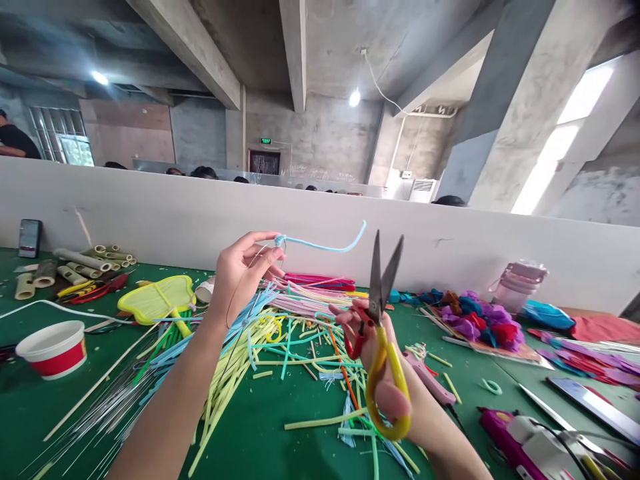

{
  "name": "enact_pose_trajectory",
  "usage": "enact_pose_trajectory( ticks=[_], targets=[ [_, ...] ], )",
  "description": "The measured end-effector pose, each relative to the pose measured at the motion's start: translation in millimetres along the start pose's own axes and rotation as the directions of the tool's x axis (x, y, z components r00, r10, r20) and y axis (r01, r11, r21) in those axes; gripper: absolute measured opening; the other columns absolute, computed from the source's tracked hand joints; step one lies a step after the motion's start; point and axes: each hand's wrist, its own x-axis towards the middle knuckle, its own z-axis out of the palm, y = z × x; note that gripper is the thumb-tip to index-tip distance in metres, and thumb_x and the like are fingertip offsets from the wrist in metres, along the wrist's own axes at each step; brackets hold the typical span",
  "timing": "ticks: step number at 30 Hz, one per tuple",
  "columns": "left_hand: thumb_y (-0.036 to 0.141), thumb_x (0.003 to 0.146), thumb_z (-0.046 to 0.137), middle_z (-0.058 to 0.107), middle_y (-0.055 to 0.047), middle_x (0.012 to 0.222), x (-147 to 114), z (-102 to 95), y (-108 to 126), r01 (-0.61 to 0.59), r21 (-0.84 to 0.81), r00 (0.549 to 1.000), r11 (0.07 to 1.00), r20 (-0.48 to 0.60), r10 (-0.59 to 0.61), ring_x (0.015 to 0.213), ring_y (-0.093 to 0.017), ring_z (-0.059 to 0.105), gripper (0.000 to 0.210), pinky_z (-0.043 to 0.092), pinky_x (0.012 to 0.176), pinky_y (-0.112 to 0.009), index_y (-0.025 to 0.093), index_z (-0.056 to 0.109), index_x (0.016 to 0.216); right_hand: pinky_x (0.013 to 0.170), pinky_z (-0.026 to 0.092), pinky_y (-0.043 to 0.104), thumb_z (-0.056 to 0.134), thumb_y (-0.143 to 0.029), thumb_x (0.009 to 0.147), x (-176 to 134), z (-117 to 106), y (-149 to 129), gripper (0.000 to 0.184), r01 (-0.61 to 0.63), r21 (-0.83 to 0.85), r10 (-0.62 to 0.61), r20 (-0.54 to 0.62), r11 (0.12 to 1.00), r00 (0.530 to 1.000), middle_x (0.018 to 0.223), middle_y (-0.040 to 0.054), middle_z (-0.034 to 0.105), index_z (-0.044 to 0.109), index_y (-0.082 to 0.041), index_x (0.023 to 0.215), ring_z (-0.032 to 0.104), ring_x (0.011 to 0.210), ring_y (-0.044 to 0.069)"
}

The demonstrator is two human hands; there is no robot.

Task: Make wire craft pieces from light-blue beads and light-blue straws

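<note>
My left hand [245, 270] is raised above the table, pinching the coiled end of a light blue pipe cleaner [325, 247] between thumb and fingers. The rest of the stem reaches out to the right and curls upward. A thin dark thread or wire hangs from that hand down past the wrist. In my right hand [373, 350] is a pair of scissors [384, 333] with a yellow handle loop, blades spread and pointing up. A red handle-like part [354, 341] shows among the right fingers; whether it belongs to the scissors I cannot tell. The blades stand apart from the pipe cleaner.
Pale yellow pipe cleaners [227, 373] and cut pieces cover the green table [250, 447]. A paper cup [53, 353], a yellow fan-shaped piece [157, 300] and bamboo tubes [83, 263] lie left. Right are a pink glue gun [429, 378], a power strip [515, 437] and purple-red petals [480, 323]. A white partition [300, 213] stands behind.
</note>
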Motion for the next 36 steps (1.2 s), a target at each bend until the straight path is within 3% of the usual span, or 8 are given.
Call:
enact_pose_trajectory(
  ticks=[1, 3, 6, 10, 17, 28, 32, 36],
  targets=[
    [0.040, 0.088, 0.071, 0.076, -0.005, 0.087, -0.9, 0.7, 1.9, -0.005, 0.003, 1.000, 1.000, -0.011, 0.005, 0.060, -0.014, 0.071, 0.037, 0.056, 0.054, -0.022, 0.017, 0.068, 0.116, 0.098, 0.053, 0.043, 0.061, -0.084, 0.070, 5.8, 5.9, -2.8, 0.084, 0.010, 0.039, -0.011, 0.016, 0.999, 1.000, 0.112, 0.0115, 0.065, 0.048, -0.028, 0.131, 0.066, 0.107, 0.028],
    [0.039, 0.088, 0.072, 0.076, -0.005, 0.087, -3.2, 2.9, 6.4, -0.020, 0.011, 0.999, 1.000, -0.045, 0.021, 0.060, -0.015, 0.072, 0.036, 0.057, 0.053, -0.023, 0.017, 0.067, 0.116, 0.075, 0.057, 0.034, 0.064, -0.069, 0.082, 20.4, 19.5, -4.7, 0.057, -0.002, 0.045, 0.007, -0.115, 0.999, 0.993, 0.095, 0.0054, 0.065, 0.052, -0.026, 0.117, 0.066, 0.083, 0.021],
    [0.037, 0.085, 0.075, 0.077, -0.005, 0.092, -7.7, 6.9, 12.9, -0.086, 0.016, 0.989, 0.996, -0.122, 0.087, 0.060, -0.015, 0.072, 0.033, 0.056, 0.048, -0.023, 0.019, 0.070, 0.112, 0.060, 0.047, 0.028, 0.070, -0.046, 0.086, 40.7, 38.9, -5.1, 0.037, 0.020, -0.211, -0.074, -0.254, 0.977, 0.964, 0.084, 0.0005, 0.063, 0.055, -0.025, 0.112, 0.053, 0.064, 0.014],
    [0.035, 0.085, 0.075, 0.078, -0.003, 0.095, -14.2, 12.7, 19.2, -0.192, 0.025, 0.956, 0.981, -0.221, 0.192, 0.052, -0.012, 0.067, 0.023, 0.057, 0.048, -0.026, 0.024, 0.072, 0.105, 0.057, 0.043, 0.026, 0.075, -0.034, 0.081, 51.2, 54.9, -8.3, 0.038, 0.129, -0.397, -0.248, -0.266, 0.909, 0.931, 0.085, 0.0001, 0.064, 0.058, -0.024, 0.113, 0.046, 0.060, 0.012],
    [0.031, 0.084, 0.076, 0.079, 0.000, 0.091, -22.0, 26.4, 21.3, -0.217, 0.017, 0.925, 0.976, -0.317, 0.211, 0.049, -0.012, 0.064, 0.011, 0.055, 0.047, -0.028, 0.026, 0.074, 0.093, 0.054, 0.041, 0.025, 0.076, -0.031, 0.079, 47.7, 62.3, -10.9, 0.039, 0.145, -0.385, -0.270, -0.293, 0.911, 0.917, 0.084, 0.0000, 0.063, 0.058, -0.022, 0.113, 0.044, 0.058, 0.011],
    [0.036, 0.084, 0.076, 0.075, 0.002, 0.073, -26.4, 32.1, 15.5, -0.193, 0.080, 0.938, 0.978, -0.279, 0.208, 0.049, -0.014, 0.065, 0.014, 0.053, 0.046, -0.027, 0.025, 0.075, 0.094, 0.059, 0.044, 0.027, 0.071, -0.025, 0.080, 48.4, 54.9, -7.6, 0.036, 0.182, -0.469, -0.341, -0.281, 0.864, 0.897, 0.088, 0.0024, 0.066, 0.057, -0.022, 0.112, 0.051, 0.064, 0.014],
    [0.036, 0.082, 0.078, 0.070, 0.003, 0.063, -27.3, 31.7, 17.5, -0.188, 0.105, 0.939, 0.977, -0.273, 0.210, 0.047, -0.014, 0.064, 0.014, 0.052, 0.044, -0.026, 0.026, 0.077, 0.091, 0.060, 0.045, 0.027, 0.071, -0.029, 0.083, 46.5, 51.6, -9.3, 0.030, 0.188, -0.439, -0.317, -0.242, 0.879, 0.917, 0.090, 0.0028, 0.067, 0.058, -0.023, 0.109, 0.049, 0.062, 0.013],
    [0.035, 0.082, 0.077, 0.074, 0.001, 0.071, -25.9, 29.5, 19.6, -0.208, 0.100, 0.942, 0.973, -0.247, 0.227, 0.048, -0.014, 0.065, 0.012, 0.052, 0.044, -0.026, 0.023, 0.076, 0.087, 0.060, 0.044, 0.025, 0.071, -0.028, 0.084, 45.5, 45.6, -9.6, 0.029, 0.207, -0.404, -0.296, -0.172, 0.891, 0.940, 0.092, 0.0019, 0.067, 0.057, -0.023, 0.110, 0.047, 0.061, 0.012]
  ],
)
